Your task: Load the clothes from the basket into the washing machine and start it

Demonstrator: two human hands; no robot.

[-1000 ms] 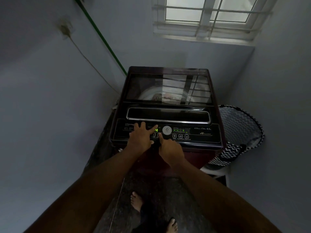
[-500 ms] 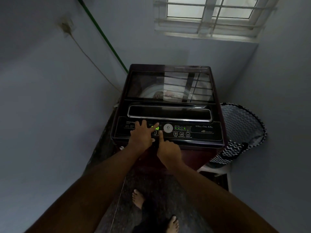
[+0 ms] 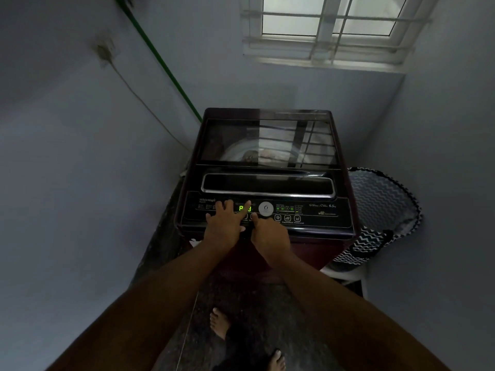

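Since a second ago the green display (image 3: 245,208) has changed its reading, while both hands have stayed on the panel (image 3: 316,215) at the washer's (image 3: 267,167) front edge. Left hand (image 3: 223,226) lies flat on the panel, fingers spread, gripping nothing. Right hand (image 3: 270,234) is curled, its forefinger straight and pressing a button just below the display, beside the round dial (image 3: 266,208). Lid (image 3: 267,141) is shut, with clothes dimly visible through its glass. Basket (image 3: 380,207) stands just beside the washer's right side, on a white stool (image 3: 345,274).
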